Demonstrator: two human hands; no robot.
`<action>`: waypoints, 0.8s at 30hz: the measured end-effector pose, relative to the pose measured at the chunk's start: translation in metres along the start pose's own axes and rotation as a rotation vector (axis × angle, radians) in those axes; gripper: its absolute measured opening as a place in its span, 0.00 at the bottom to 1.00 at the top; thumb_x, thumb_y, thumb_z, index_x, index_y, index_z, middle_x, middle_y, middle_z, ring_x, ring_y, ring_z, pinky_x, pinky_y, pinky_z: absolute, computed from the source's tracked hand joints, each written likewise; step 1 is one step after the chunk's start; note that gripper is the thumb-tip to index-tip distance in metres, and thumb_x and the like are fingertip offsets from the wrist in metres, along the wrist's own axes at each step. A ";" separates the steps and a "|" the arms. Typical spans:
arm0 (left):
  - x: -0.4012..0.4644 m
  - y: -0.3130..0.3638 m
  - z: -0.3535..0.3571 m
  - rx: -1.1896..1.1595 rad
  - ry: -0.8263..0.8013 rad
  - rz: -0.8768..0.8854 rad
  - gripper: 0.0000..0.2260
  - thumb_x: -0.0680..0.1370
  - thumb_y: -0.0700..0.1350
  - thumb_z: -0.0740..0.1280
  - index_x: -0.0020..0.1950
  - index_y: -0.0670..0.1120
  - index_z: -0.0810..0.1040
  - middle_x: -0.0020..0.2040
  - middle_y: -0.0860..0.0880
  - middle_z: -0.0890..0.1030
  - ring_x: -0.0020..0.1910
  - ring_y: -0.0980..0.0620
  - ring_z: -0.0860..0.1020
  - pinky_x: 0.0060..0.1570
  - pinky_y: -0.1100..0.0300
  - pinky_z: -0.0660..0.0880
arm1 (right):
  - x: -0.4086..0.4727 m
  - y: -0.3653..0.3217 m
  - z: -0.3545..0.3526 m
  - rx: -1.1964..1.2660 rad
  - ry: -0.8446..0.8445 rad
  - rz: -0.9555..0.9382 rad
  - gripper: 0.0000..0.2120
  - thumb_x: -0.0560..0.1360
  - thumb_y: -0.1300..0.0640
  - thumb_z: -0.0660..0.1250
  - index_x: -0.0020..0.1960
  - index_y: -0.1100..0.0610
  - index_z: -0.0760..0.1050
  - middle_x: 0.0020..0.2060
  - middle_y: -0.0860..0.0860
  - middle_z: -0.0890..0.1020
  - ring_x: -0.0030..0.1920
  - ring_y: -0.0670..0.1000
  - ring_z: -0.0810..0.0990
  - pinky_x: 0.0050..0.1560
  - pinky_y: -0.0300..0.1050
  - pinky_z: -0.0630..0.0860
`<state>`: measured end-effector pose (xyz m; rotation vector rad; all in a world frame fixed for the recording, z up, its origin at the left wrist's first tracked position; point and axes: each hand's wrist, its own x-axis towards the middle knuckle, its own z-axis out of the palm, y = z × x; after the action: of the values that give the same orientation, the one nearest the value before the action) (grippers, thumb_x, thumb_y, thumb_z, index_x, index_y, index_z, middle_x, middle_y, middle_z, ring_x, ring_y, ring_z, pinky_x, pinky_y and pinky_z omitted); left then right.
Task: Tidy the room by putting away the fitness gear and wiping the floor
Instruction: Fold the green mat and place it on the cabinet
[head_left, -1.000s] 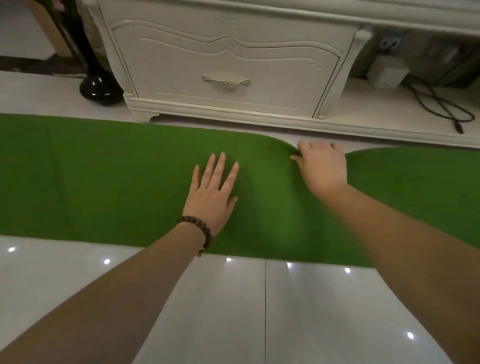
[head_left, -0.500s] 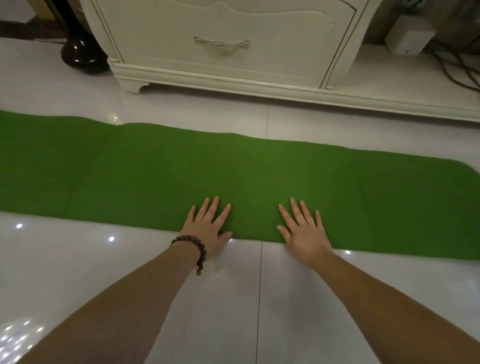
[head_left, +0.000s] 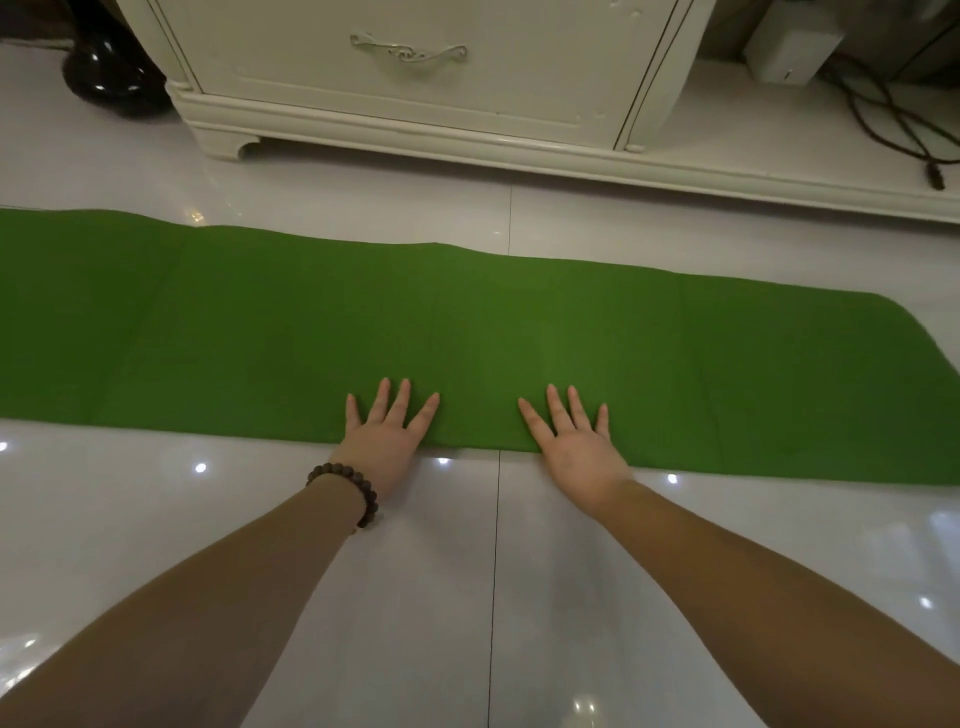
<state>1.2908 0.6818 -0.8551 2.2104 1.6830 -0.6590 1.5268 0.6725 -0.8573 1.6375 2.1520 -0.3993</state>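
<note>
Now both hands' fingers (head_left: 400, 400) spread flat on green mat (head_left: 675, 364) near edge, gripping nothing.

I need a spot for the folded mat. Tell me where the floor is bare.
Bare tile lies in a strip between the green mat and the white cabinet, and in the wide patch on the near side of the mat, around both forearms. The left hand and right hand press the mat's near edge. Cables crowd the cabinet's low shelf.
</note>
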 end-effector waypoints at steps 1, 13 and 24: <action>-0.001 0.001 -0.001 -0.012 -0.007 -0.009 0.42 0.74 0.27 0.54 0.77 0.54 0.34 0.78 0.43 0.36 0.76 0.40 0.36 0.71 0.33 0.42 | -0.001 0.000 -0.001 0.024 0.008 0.005 0.41 0.74 0.73 0.51 0.77 0.49 0.34 0.76 0.60 0.37 0.74 0.65 0.35 0.71 0.69 0.41; -0.071 0.016 0.029 0.040 -0.121 0.019 0.45 0.73 0.25 0.58 0.77 0.53 0.34 0.78 0.43 0.36 0.76 0.39 0.36 0.70 0.30 0.42 | -0.072 -0.022 0.037 0.255 0.087 -0.014 0.28 0.82 0.56 0.53 0.77 0.43 0.44 0.77 0.53 0.44 0.76 0.58 0.37 0.72 0.63 0.34; -0.133 0.028 0.056 0.102 -0.190 0.108 0.43 0.73 0.26 0.54 0.75 0.53 0.30 0.76 0.42 0.32 0.74 0.38 0.32 0.69 0.30 0.40 | -0.136 -0.049 0.087 0.129 0.059 0.011 0.38 0.71 0.51 0.69 0.76 0.48 0.55 0.73 0.59 0.63 0.73 0.64 0.57 0.68 0.72 0.56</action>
<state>1.2785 0.5369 -0.8356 2.2093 1.4570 -0.9126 1.5235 0.5046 -0.8688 1.7506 2.1995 -0.5018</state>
